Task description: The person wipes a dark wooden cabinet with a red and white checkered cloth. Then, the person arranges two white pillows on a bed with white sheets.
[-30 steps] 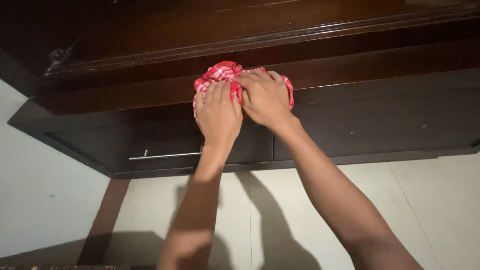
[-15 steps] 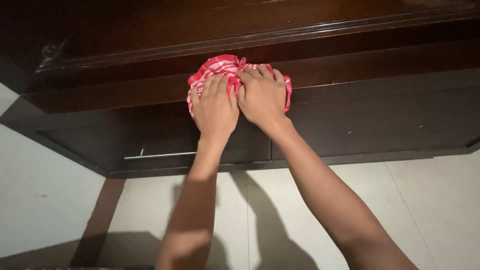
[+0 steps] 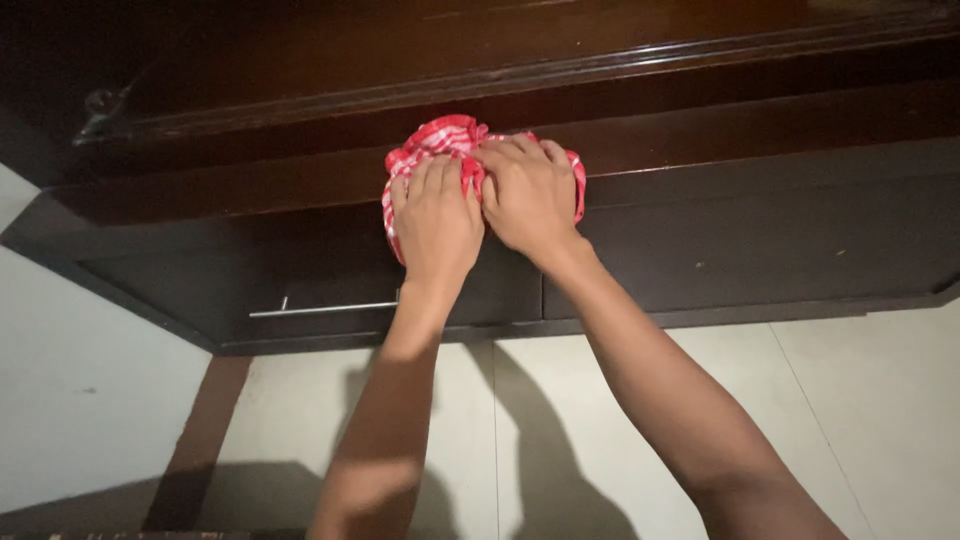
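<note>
A bunched red and white checked cloth (image 3: pixel 440 137) is pressed against the front ledge of a dark wooden cabinet (image 3: pixel 750 210). My left hand (image 3: pixel 436 222) lies flat over the cloth's left side, fingers pointing up. My right hand (image 3: pixel 531 193) sits beside it, touching it, and covers the cloth's right side. Both palms push the cloth onto the wood, and most of the fabric is hidden under them.
A thin metal drawer handle (image 3: pixel 320 309) runs below my left hand. A glossy wooden top edge (image 3: pixel 560 70) overhangs the ledge. Pale floor tiles (image 3: pixel 850 400) lie beneath, with a white wall (image 3: pixel 70 400) and a brown strip (image 3: pixel 200 440) at the left.
Both hands and the cloth have shifted slightly left and upward along the ledge. The grip on the cloth looks the same.
</note>
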